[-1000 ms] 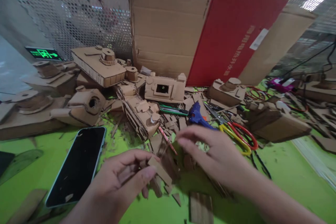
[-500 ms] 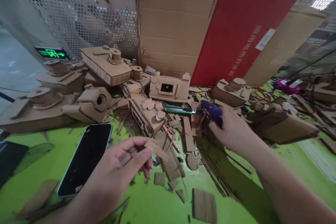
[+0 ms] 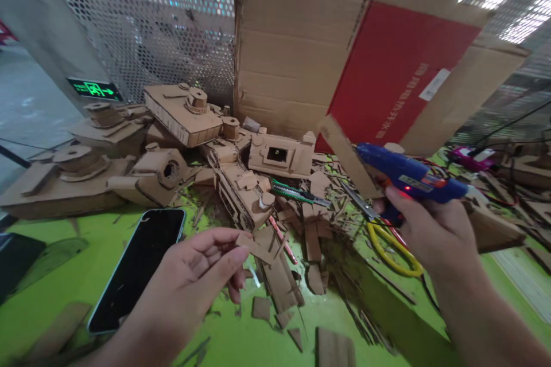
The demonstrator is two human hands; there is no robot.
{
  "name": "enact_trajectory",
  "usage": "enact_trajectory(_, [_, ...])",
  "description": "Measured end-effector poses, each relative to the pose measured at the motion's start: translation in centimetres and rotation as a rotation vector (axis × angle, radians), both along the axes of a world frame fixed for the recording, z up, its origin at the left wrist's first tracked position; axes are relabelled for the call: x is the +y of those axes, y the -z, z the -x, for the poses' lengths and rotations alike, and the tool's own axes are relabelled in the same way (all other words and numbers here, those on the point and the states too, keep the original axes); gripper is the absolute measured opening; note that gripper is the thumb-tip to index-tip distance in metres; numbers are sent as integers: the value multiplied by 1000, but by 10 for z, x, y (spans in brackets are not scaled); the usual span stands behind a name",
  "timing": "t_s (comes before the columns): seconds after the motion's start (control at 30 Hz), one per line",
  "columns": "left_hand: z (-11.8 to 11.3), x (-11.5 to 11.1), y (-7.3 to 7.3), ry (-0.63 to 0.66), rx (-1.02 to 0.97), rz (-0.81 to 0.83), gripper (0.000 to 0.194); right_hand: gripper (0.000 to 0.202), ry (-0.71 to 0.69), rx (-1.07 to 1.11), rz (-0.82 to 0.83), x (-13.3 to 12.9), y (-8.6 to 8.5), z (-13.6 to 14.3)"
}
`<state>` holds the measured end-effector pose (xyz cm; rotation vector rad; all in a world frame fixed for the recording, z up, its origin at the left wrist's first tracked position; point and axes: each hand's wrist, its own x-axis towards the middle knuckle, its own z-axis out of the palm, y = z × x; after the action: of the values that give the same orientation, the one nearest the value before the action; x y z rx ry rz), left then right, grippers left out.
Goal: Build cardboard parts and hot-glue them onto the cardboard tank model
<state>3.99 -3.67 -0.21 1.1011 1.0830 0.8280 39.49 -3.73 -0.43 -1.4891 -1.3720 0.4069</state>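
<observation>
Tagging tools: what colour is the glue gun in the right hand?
Glue gun: blue, seen best in the head view.

Label [image 3: 416,184] on glue gun [image 3: 387,163] unreadably small, cardboard square [image 3: 336,350] cut off below, red scissor handle [image 3: 396,234] partly hidden

There is one blue glue gun [image 3: 394,167] at right; one smartphone [image 3: 138,269], lower left; one utility knife [image 3: 293,190], one pair of scissors [image 3: 368,212], one pink pencil [image 3: 283,239], around centre; one exit sign [image 3: 94,89], upper left.
</observation>
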Motion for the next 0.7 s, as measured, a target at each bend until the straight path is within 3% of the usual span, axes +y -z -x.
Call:
enact_trajectory(0.27, [-1,-3,4,-9,-5,3,34,24,-12,-133,34,-3,-7,17])
enact_trajectory(0.57, [-3,-7,-4,57,4,-4,32,27,-203,-166,133,-5,-18,11])
enact_trajectory(0.7, [-3,-12,-4,68,61,-86,22,18,-361,-242,218,-11,-26,5])
